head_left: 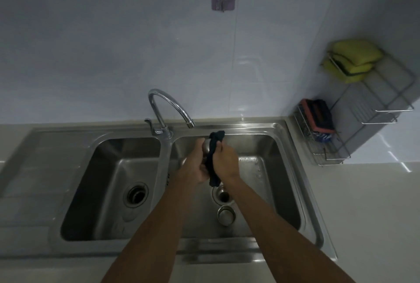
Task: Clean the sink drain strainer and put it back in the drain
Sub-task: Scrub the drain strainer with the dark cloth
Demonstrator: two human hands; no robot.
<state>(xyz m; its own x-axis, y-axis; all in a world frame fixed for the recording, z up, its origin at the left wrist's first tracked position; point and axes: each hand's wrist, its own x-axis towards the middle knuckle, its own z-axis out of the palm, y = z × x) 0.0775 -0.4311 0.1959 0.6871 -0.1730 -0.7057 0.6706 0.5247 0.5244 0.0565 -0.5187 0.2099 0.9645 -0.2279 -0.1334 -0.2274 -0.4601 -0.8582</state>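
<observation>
Two basins in one steel sink (293, 144), two drains: left drain (136, 194) fitted, right drain (223, 195) open. One metal cup (225, 214) just near of the open drain. One drain strainer (207, 146) above the right basin, gripped in left hand (197, 164), mostly hidden, orientation unclear. One dark cloth (213, 157) pinched in right hand (223, 161), pressed against the strainer. One faucet (169, 110). Two racks on the counter (363, 203).

A home kitchen: a stainless double-bowl sink (293, 146) set in a pale desk (363, 203), gooseneck faucet (168, 105) at twelve o'clock, white wall tiles (113, 55), wire rack (372, 110) with sponges (352, 60) at two o'clock.
</observation>
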